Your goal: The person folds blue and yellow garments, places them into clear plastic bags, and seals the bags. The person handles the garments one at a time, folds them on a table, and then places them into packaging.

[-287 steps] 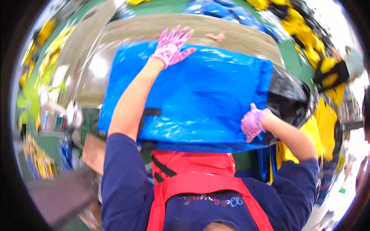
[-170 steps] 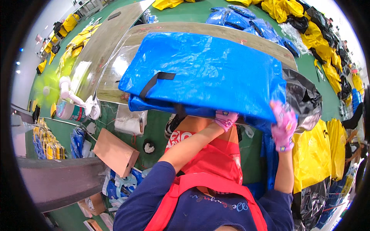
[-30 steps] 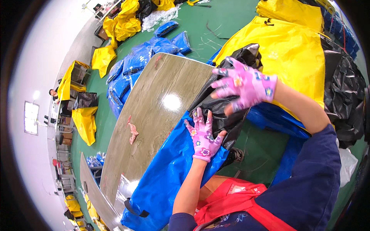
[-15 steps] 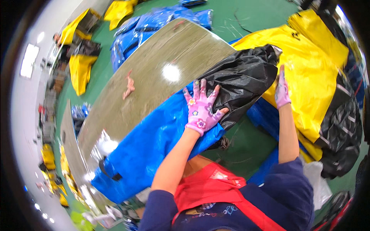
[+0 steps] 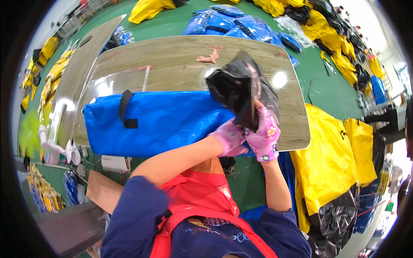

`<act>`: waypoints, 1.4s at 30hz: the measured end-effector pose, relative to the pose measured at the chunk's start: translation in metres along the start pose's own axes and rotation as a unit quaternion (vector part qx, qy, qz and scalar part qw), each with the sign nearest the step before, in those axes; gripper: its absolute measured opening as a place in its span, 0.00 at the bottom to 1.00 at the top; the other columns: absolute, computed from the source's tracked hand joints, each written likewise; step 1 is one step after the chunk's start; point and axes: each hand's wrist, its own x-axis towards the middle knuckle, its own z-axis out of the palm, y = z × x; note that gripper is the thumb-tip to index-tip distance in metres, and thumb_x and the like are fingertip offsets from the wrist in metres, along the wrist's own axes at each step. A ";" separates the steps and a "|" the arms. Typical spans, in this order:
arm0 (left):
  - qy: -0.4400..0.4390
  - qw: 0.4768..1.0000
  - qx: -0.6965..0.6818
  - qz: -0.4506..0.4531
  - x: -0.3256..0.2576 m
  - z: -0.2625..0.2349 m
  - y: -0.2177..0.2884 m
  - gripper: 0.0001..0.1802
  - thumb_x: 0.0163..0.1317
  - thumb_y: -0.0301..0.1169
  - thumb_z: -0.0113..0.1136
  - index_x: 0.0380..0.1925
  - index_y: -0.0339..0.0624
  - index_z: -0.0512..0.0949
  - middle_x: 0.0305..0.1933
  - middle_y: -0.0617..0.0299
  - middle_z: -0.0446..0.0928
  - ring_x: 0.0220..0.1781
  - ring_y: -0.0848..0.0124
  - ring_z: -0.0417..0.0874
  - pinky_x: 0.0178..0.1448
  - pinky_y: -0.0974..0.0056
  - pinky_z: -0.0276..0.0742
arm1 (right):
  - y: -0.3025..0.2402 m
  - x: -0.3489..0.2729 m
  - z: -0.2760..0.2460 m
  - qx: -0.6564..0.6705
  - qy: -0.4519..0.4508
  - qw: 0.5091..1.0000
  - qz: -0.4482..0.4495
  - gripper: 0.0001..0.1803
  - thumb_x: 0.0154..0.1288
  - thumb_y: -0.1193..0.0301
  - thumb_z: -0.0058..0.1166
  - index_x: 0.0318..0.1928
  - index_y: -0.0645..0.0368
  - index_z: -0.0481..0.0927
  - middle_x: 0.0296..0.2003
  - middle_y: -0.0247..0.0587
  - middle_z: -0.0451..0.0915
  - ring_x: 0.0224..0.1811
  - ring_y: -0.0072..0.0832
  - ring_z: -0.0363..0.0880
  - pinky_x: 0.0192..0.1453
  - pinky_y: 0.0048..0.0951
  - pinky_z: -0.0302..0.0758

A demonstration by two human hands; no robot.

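A long blue bag (image 5: pixel 159 122) with a black strap handle (image 5: pixel 125 109) lies flat along the near side of the wood-patterned table (image 5: pixel 172 51). At its right end a black plastic-like section (image 5: pixel 238 79) stands up in folds. My right hand (image 5: pixel 265 133), in a pink flowered glove, is closed on the lower edge of that black section. My left hand (image 5: pixel 230 136), gloved alike, rests by the join of blue and black, close against the right hand. Its fingers are hidden by the black folds and the other hand.
A crumpled pinkish scrap (image 5: pixel 209 56) lies on the table. Blue plastic-wrapped bundles (image 5: pixel 241 26) are piled on the green floor beyond. Large yellow and black bags (image 5: pixel 325 159) hang or lie at my right. A second table (image 5: pixel 92 45) stands on the left.
My left hand was spread flat on the bag and has drawn in beside the right. My right hand came from the yellow bags to the black section, now raised and bunched. The view has turned.
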 end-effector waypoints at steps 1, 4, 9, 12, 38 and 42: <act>-0.149 0.989 -0.007 -0.007 -0.034 -0.024 -0.008 0.40 0.62 0.60 0.41 0.69 0.47 0.60 0.75 0.54 0.54 0.78 0.56 0.46 0.78 0.45 0.33 | 0.002 -0.001 -0.001 -0.007 0.009 1.000 -0.003 0.39 0.41 0.73 0.63 0.60 0.56 0.71 0.52 0.54 0.77 0.53 0.49 0.77 0.57 0.42 0.73; 0.062 0.989 0.027 -0.135 -0.110 -0.065 -0.041 0.35 0.60 0.58 0.52 0.61 0.50 0.71 0.68 0.50 0.63 0.74 0.47 0.54 0.75 0.40 0.40 | -0.030 0.000 0.004 -0.031 -0.017 0.999 -0.022 0.37 0.41 0.76 0.60 0.59 0.56 0.72 0.52 0.54 0.76 0.54 0.49 0.76 0.56 0.41 0.73; 0.041 0.980 -0.052 -0.189 -0.155 0.032 -0.065 0.37 0.66 0.52 0.42 0.70 0.45 0.55 0.75 0.51 0.52 0.76 0.52 0.50 0.77 0.47 0.40 | -0.104 -0.015 0.065 -0.122 -0.149 0.962 -0.195 0.41 0.45 0.73 0.60 0.65 0.46 0.68 0.57 0.52 0.72 0.57 0.47 0.73 0.60 0.43 0.71; -0.054 0.978 -0.030 -0.199 -0.150 0.010 -0.058 0.35 0.66 0.52 0.40 0.70 0.50 0.57 0.75 0.50 0.52 0.76 0.50 0.51 0.76 0.46 0.43 | -0.113 -0.012 0.081 -0.095 -0.169 0.969 -0.152 0.42 0.47 0.72 0.59 0.67 0.43 0.65 0.58 0.55 0.71 0.58 0.47 0.71 0.60 0.42 0.69; 0.155 0.938 -0.097 -0.294 -0.222 -0.020 -0.082 0.41 0.60 0.52 0.53 0.63 0.30 0.63 0.71 0.43 0.58 0.75 0.50 0.52 0.78 0.47 0.38 | -0.126 0.018 0.118 -0.052 -0.082 0.982 -0.165 0.29 0.65 0.50 0.48 0.61 0.52 0.71 0.63 0.48 0.68 0.68 0.45 0.62 0.70 0.57 0.51; 0.243 0.833 0.236 -0.438 -0.310 -0.074 -0.083 0.34 0.60 0.45 0.55 0.60 0.32 0.68 0.68 0.44 0.62 0.73 0.46 0.57 0.75 0.43 0.42 | -0.131 0.007 0.148 -0.122 -0.210 0.954 -0.176 0.29 0.67 0.48 0.43 0.65 0.45 0.69 0.66 0.45 0.66 0.70 0.44 0.60 0.71 0.60 0.47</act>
